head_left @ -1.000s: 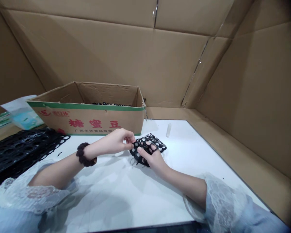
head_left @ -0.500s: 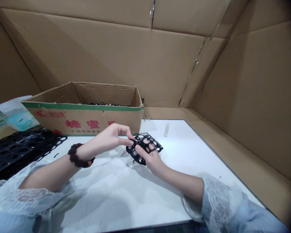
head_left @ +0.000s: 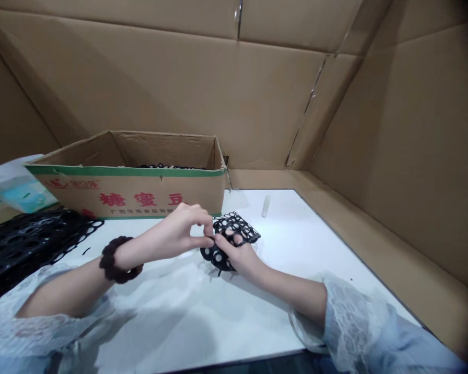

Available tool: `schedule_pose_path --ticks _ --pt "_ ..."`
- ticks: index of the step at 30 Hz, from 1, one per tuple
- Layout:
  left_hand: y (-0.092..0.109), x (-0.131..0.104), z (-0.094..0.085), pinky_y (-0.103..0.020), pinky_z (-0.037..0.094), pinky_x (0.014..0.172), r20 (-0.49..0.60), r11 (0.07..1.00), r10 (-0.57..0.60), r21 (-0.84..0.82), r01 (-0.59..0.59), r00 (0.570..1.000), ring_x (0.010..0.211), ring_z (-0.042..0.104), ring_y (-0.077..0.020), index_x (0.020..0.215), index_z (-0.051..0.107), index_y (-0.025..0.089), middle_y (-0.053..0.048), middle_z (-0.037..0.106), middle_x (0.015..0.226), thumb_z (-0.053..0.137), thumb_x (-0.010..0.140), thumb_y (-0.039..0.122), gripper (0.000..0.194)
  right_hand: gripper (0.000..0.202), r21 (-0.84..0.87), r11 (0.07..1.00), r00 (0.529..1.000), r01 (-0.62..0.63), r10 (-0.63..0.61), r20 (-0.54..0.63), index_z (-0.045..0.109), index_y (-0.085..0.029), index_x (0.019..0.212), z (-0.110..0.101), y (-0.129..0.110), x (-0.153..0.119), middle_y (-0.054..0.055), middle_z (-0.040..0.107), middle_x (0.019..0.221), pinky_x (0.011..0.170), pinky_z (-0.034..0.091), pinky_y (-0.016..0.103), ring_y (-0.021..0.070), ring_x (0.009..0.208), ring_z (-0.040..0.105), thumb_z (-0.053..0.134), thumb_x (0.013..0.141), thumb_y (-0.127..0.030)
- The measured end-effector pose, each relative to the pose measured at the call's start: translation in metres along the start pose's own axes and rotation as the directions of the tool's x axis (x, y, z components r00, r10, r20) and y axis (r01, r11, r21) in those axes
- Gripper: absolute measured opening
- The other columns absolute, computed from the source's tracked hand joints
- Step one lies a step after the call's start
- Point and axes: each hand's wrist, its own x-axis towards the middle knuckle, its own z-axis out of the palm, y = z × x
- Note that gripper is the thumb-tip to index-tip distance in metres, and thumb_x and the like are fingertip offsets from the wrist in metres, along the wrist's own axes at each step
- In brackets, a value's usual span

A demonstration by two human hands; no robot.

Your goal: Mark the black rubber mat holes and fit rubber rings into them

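A flexible black sheet full of round holes [head_left: 239, 224] is bent over above the white table, tilted toward me. My right hand [head_left: 245, 258] grips it from the right, thumb on top and fingers behind, with skin showing through the holes. My left hand [head_left: 187, 228] pinches thumb and forefinger together at the sheet's left part, close to my right thumb. The exact bit between those fingertips is too small to make out. A thin black strand hangs below the sheet's lower edge.
An open cardboard box [head_left: 140, 189] with black ringed pieces inside stands behind my left hand. More black holed sheets [head_left: 35, 239] lie stacked at the left, near a plastic bag [head_left: 23, 192]. A small whitish tube [head_left: 265, 206] lies farther back. Cardboard walls enclose the table [head_left: 171, 322].
My left fingertips have moved slightly down along the sheet, to beside my right thumb. The sheet's near part has folded down a little. The view has shifted slightly.
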Motion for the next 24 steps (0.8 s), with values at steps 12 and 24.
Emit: schedule_pose_path --ticks 12,24 --pt "-0.046 -0.010 -0.065 -0.045 0.029 0.092 -0.776 0.682 0.152 0.531 0.503 0.613 0.106 0.049 -0.0246 0.118 0.050 0.010 -0.012 0.057 0.114 0.037 0.089 0.040 0.043 0.040 0.133 0.983 0.992 -0.123 0.124 -0.001 0.057 -0.022 0.098 0.001 0.011 0.001 0.003 0.061 0.105 0.095 0.040 0.035 0.0210 0.108 0.052 0.068 0.065 -0.042" --pt "0.004 -0.008 0.001 -0.031 0.033 0.078 0.091 0.789 0.212 0.571 -0.226 0.973 0.078 0.053 -0.0172 0.078 0.061 0.018 -0.002 0.062 0.074 0.050 0.085 0.033 0.020 0.031 0.125 0.985 0.991 -0.121 0.127 -0.039 0.053 -0.020 0.089 0.002 0.018 0.004 0.002 0.060 0.084 0.080 0.049 0.035 0.0195 0.086 0.059 0.066 0.068 -0.039"
